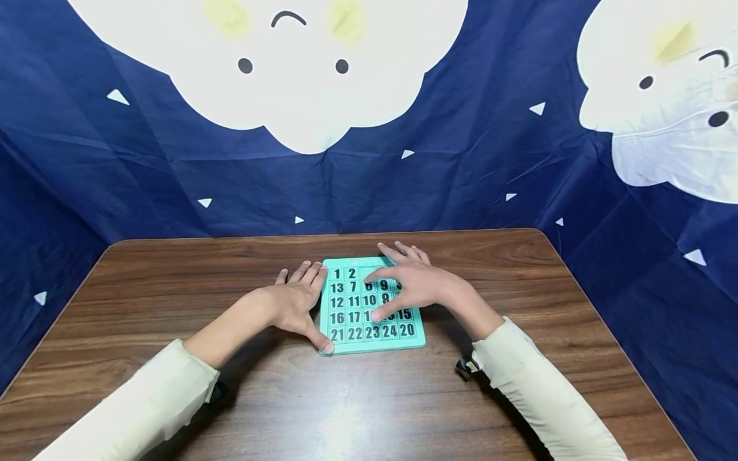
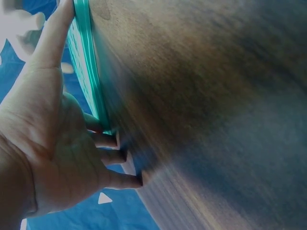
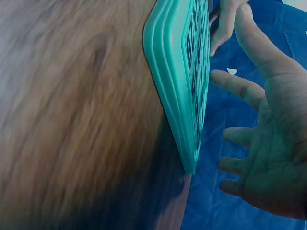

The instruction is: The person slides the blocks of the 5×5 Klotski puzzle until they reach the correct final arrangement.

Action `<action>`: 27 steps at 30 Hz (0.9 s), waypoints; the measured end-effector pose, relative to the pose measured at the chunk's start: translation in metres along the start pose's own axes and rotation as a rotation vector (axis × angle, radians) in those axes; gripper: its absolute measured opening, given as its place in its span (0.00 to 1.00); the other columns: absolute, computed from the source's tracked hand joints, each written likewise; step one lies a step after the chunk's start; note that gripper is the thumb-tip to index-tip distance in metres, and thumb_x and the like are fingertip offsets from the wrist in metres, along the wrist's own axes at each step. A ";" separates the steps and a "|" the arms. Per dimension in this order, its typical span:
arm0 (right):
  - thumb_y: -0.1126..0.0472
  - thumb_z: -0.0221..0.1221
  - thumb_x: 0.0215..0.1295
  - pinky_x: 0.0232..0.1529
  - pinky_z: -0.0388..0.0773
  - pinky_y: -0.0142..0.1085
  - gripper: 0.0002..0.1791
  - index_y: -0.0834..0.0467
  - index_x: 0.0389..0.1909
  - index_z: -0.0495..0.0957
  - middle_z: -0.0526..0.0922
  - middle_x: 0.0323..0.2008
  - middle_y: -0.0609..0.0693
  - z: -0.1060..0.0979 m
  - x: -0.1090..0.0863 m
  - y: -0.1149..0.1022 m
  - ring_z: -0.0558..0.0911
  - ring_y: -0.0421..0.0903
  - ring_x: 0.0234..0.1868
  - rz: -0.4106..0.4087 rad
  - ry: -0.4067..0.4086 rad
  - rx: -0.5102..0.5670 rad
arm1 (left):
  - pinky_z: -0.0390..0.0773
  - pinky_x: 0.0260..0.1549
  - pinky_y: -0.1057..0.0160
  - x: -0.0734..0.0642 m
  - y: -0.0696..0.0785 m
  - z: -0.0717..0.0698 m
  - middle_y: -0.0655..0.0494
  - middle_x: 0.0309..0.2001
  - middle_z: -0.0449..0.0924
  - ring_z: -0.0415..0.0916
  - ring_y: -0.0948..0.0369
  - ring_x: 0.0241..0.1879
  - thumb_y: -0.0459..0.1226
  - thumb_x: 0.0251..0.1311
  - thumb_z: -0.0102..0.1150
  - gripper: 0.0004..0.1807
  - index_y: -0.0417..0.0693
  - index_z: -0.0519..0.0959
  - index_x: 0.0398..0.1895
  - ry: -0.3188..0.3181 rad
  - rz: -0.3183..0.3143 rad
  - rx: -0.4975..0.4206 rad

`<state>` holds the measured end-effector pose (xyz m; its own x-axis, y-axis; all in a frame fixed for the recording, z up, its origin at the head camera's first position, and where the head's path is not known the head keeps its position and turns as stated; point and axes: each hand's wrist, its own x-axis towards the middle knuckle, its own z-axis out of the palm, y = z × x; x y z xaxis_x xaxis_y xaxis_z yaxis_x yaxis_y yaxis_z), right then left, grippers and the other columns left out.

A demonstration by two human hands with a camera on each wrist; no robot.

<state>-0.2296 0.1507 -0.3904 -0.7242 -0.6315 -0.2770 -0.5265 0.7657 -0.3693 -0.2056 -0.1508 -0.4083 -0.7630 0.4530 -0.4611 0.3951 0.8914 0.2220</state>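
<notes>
A turquoise number slide puzzle (image 1: pixel 354 308) lies flat on the table, its tiles showing black numbers in rows. Along its left edge rests my left hand (image 1: pixel 293 306), thumb on the near left corner and fingers spread beside the far left part. In the left wrist view those fingers look straight against the puzzle's side (image 2: pixel 91 67). Over the right half of the puzzle is my right hand (image 1: pixel 419 285), fingers spread, covering several tiles. Its index finger and thumb extend over the tiles; the right wrist view shows the palm (image 3: pixel 283 124) with nothing gripped. Whether its fingertips touch the tiles I cannot tell.
The brown wooden table (image 1: pixel 173 282) has rounded far corners. Behind it hangs a dark blue cloth (image 1: pixel 357 186) with white clouds and small triangles. A small dark object (image 1: pixel 466 368) sits at the right sleeve's cuff.
</notes>
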 end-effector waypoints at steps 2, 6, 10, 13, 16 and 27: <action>0.25 0.73 0.66 0.88 0.34 0.77 0.42 0.33 0.79 0.80 0.39 0.95 0.58 -0.002 -0.004 0.003 0.36 0.71 0.94 -0.002 -0.006 -0.002 | 0.37 0.87 0.21 0.000 0.000 0.000 0.33 0.94 0.28 0.27 0.35 0.94 0.84 0.41 0.76 0.95 0.36 0.32 0.94 0.002 0.001 -0.001; 0.27 0.64 0.77 0.88 0.33 0.78 0.33 0.32 0.77 0.81 0.40 0.95 0.57 -0.003 -0.004 0.008 0.36 0.71 0.94 0.008 -0.014 -0.001 | 0.37 0.87 0.21 0.000 0.001 0.000 0.33 0.94 0.28 0.27 0.35 0.94 0.83 0.41 0.77 0.95 0.36 0.32 0.94 0.006 0.002 -0.003; 0.28 0.44 0.88 0.88 0.30 0.76 0.31 0.32 0.79 0.80 0.38 0.95 0.54 -0.003 0.004 0.012 0.34 0.68 0.94 0.059 -0.003 0.026 | 0.36 0.86 0.21 0.000 0.000 0.001 0.32 0.93 0.28 0.26 0.34 0.93 0.82 0.40 0.78 0.96 0.35 0.33 0.93 0.014 0.008 -0.010; 0.24 0.34 0.88 0.89 0.27 0.74 0.37 0.32 0.79 0.79 0.37 0.96 0.54 -0.002 0.010 0.018 0.33 0.69 0.94 0.080 0.012 0.070 | 0.36 0.86 0.21 0.000 0.000 0.001 0.32 0.93 0.28 0.26 0.34 0.93 0.82 0.40 0.78 0.96 0.35 0.33 0.93 0.017 0.007 -0.010; 0.20 0.28 0.85 0.87 0.27 0.76 0.43 0.33 0.77 0.82 0.37 0.95 0.56 -0.005 0.011 0.024 0.33 0.71 0.94 0.057 0.034 0.110 | 0.36 0.86 0.21 0.001 0.000 0.001 0.32 0.93 0.28 0.26 0.34 0.93 0.83 0.40 0.78 0.96 0.35 0.32 0.93 0.018 0.007 -0.007; 0.28 0.33 0.91 0.88 0.32 0.74 0.37 0.36 0.67 0.90 0.41 0.95 0.56 -0.011 0.000 0.039 0.35 0.69 0.94 0.105 0.100 0.103 | 0.36 0.87 0.22 0.001 0.001 0.001 0.32 0.93 0.27 0.25 0.34 0.93 0.82 0.40 0.78 0.96 0.35 0.32 0.93 0.011 0.007 -0.007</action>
<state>-0.2550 0.1825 -0.3948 -0.8159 -0.5299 -0.2311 -0.4012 0.8069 -0.4336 -0.2055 -0.1495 -0.4089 -0.7657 0.4591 -0.4504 0.3966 0.8884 0.2314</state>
